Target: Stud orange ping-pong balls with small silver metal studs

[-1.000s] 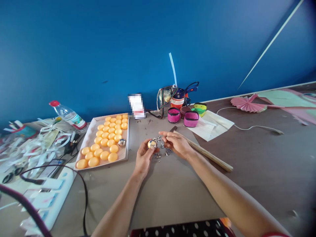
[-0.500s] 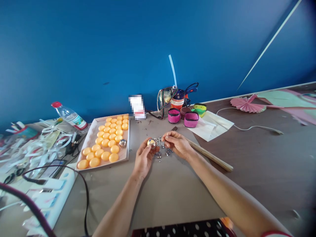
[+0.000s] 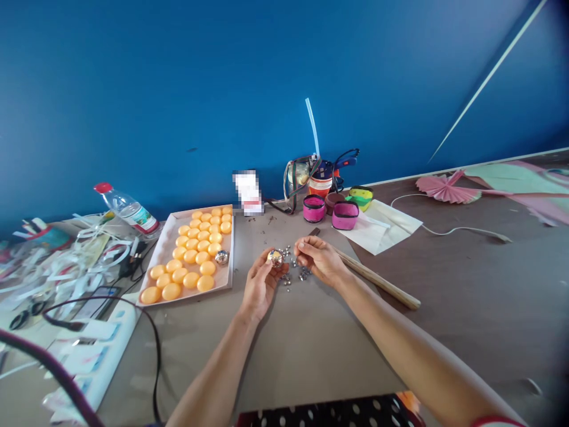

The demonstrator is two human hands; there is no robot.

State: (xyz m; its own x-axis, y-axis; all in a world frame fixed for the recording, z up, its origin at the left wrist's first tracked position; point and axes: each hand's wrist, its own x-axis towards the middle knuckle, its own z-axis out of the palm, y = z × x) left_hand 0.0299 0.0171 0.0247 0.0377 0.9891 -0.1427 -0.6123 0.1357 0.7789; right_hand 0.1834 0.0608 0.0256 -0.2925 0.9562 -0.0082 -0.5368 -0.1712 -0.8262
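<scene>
My left hand (image 3: 260, 284) is closed round a small ball (image 3: 275, 257), part yellow and part covered in shiny silver bits, held just above the table. My right hand (image 3: 320, 260) sits right beside it with thumb and fingers pinched together over a scatter of small silver pieces (image 3: 294, 270); what the pinch holds is too small to see. To the left lies a tray (image 3: 226, 279) filled with several yellow balls (image 3: 191, 257) and one finished silver ball (image 3: 221, 257).
A wooden stick (image 3: 377, 279) lies by my right wrist. Pink and green tape rolls (image 3: 344, 214), a cup with tools (image 3: 320, 181), white paper (image 3: 386, 224) and a cable stand behind. A water bottle (image 3: 127, 209), power strip (image 3: 95, 350) and clutter fill the left. A pink paper fan (image 3: 442, 187) lies at right.
My right hand drew its fingers into a pinch and moved slightly toward the ball. My left hand turned the ball a little, showing more of its silver side.
</scene>
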